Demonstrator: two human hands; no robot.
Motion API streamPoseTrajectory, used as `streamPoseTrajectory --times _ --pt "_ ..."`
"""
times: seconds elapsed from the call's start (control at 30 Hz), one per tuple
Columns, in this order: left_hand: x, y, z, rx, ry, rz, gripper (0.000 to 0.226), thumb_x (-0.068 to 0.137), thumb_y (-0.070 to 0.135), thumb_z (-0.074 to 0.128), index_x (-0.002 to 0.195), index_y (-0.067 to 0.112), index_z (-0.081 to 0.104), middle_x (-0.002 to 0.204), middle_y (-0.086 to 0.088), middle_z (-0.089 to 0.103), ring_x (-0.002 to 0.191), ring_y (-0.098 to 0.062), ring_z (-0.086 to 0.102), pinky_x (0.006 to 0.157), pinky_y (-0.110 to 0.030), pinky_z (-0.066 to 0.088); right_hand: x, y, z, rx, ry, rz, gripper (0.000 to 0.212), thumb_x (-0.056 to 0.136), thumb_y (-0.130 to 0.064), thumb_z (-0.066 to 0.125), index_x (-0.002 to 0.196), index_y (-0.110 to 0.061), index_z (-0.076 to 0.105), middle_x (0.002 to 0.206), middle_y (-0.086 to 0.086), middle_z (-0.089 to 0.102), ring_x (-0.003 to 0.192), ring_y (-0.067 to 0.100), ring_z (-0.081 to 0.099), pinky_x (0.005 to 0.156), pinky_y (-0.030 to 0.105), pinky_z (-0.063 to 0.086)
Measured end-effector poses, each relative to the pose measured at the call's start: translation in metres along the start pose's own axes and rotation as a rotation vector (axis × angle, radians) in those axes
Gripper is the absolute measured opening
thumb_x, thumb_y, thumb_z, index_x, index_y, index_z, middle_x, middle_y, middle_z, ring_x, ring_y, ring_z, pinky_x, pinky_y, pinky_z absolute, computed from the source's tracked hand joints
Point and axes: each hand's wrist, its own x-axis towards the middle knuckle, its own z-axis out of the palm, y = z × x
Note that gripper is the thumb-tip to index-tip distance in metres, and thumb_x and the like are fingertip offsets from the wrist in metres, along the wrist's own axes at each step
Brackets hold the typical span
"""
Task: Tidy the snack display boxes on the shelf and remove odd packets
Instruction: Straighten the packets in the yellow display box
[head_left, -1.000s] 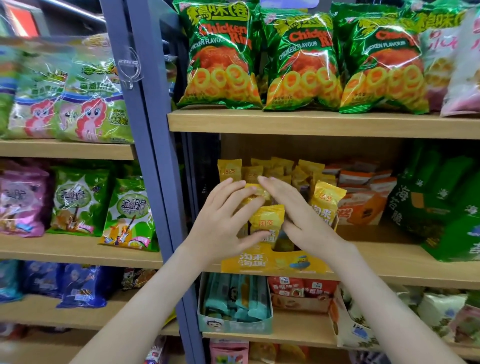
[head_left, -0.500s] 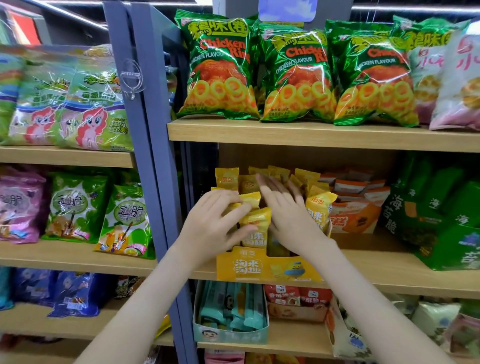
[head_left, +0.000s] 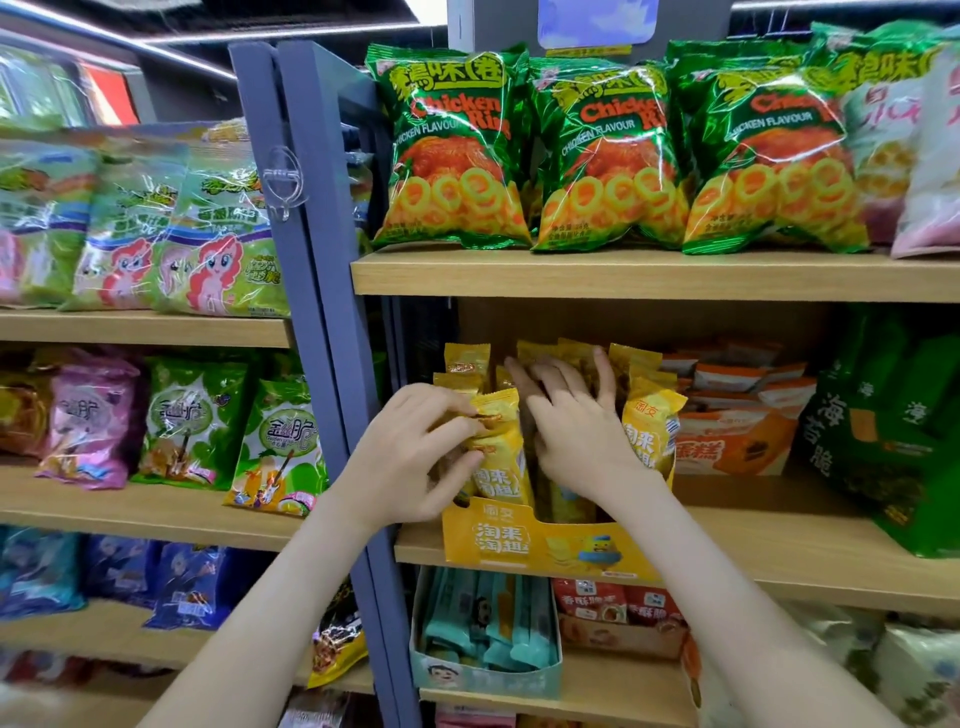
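Our left hand (head_left: 415, 452) pinches a yellow packet (head_left: 501, 447); our right hand (head_left: 582, 431), fingers (head_left: 603, 376) spread, presses the packets (head_left: 631, 361) beyond it, inside the yellow display box (head_left: 545, 545) beneath both hands.

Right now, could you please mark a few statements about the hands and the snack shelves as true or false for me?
1. The left hand pinches a yellow packet at the front of the yellow display box. True.
2. The right hand holds an orange packet. False: its spread fingers press among the other yellow packets.
3. The chicken ring bags stand on the shelf above the display box. True.
4. The box of teal packets shares the display box's shelf. False: it sits one shelf lower.
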Motion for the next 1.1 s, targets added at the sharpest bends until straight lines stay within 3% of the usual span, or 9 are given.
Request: streamPoseTrajectory --times 0.13,0.3,0.57,0.67,0.73,0.8,0.87,1.03,1.1 --pt "0.010 0.017 0.007 0.132 0.073 -0.008 0.041 0.092 0.045 0.054 0.093 0.006 0.066 0.091 -0.012 0.066 0.104 -0.030 0.061 0.098 -0.043 0.043 -0.010 0.005 -0.010 0.108 0.001 -0.083 0.077 0.068 -0.020 0.070 0.140 -0.018 0.044 0.121 0.008 0.056 0.127 0.029 0.042 0.115 0.047 -0.013" --pt "0.008 0.033 0.020 0.158 0.132 -0.046 0.049 0.093 0.050 0.050 0.121 0.011 0.055 0.120 -0.019 0.064 0.119 -0.030 0.054 0.107 -0.044 0.038 -0.018 0.008 -0.013 0.268 -0.060 -0.160 0.077 0.071 -0.008 0.067 0.141 -0.015 0.034 0.124 0.008 0.053 0.128 0.025 0.038 0.114 0.049 -0.001" --pt "-0.003 0.041 0.029 0.097 0.191 -0.005 0.045 0.094 0.047 0.048 0.112 0.007 0.055 0.115 -0.018 0.067 0.114 -0.028 0.056 0.107 -0.043 0.039 -0.021 0.008 -0.015 0.456 0.013 -0.242 0.074 0.074 0.015 0.060 0.139 -0.011 0.040 0.129 0.010 0.054 0.134 0.021 0.033 0.119 0.033 -0.002" --pt "-0.004 0.042 0.031 0.081 0.203 -0.016 0.043 0.094 0.046 0.047 0.111 0.007 0.055 0.115 -0.018 0.067 0.115 -0.028 0.056 0.105 -0.046 0.041 -0.020 0.007 -0.016 0.534 0.050 -0.221 0.071 0.079 0.016 0.057 0.141 -0.012 0.037 0.132 0.010 0.050 0.129 0.022 0.038 0.118 0.041 0.021" --pt "-0.003 0.041 0.032 0.078 0.208 -0.022 0.043 0.094 0.046 0.047 0.111 0.007 0.055 0.115 -0.018 0.067 0.116 -0.028 0.055 0.105 -0.046 0.041 -0.019 0.007 -0.021 0.617 0.067 -0.178 0.066 0.085 0.014 0.052 0.144 -0.014 0.036 0.134 0.009 0.044 0.122 0.022 0.044 0.100 0.042 0.047" --pt "-0.001 0.040 0.032 0.081 0.208 -0.027 0.042 0.095 0.046 0.047 0.111 0.007 0.055 0.114 -0.017 0.067 0.116 -0.027 0.055 0.106 -0.044 0.041 -0.017 0.009 -0.028 0.632 0.114 -0.142 0.066 0.090 0.011 0.049 0.145 -0.020 0.033 0.136 0.007 0.039 0.116 0.023 0.049 0.083 0.039 0.055" --pt "0.001 0.039 0.033 0.088 0.204 -0.039 0.042 0.095 0.045 0.047 0.111 0.007 0.055 0.114 -0.017 0.067 0.115 -0.027 0.056 0.108 -0.042 0.039 -0.017 0.011 -0.035 0.592 0.182 -0.145 0.067 0.091 0.009 0.049 0.144 -0.027 0.030 0.137 0.007 0.035 0.116 0.027 0.051 0.078 0.039 0.057" --pt "0.004 0.036 0.034 0.109 0.158 -0.081 0.045 0.094 0.045 0.048 0.112 0.004 0.057 0.118 -0.018 0.064 0.118 -0.029 0.054 0.112 -0.041 0.033 -0.023 0.010 -0.048 0.429 0.392 -0.253 0.042 0.103 -0.013 0.029 0.142 -0.027 0.031 0.132 0.008 0.029 0.129 0.031 0.041 0.095 0.032 0.049" --pt "0.005 0.037 0.032 0.123 0.138 -0.106 0.049 0.094 0.045 0.047 0.113 0.002 0.060 0.122 -0.017 0.063 0.120 -0.030 0.054 0.113 -0.044 0.032 -0.026 0.011 -0.049 0.371 0.459 -0.262 0.046 0.101 -0.006 0.036 0.143 -0.025 0.033 0.130 0.009 0.029 0.130 0.028 0.038 0.100 0.031 0.046"
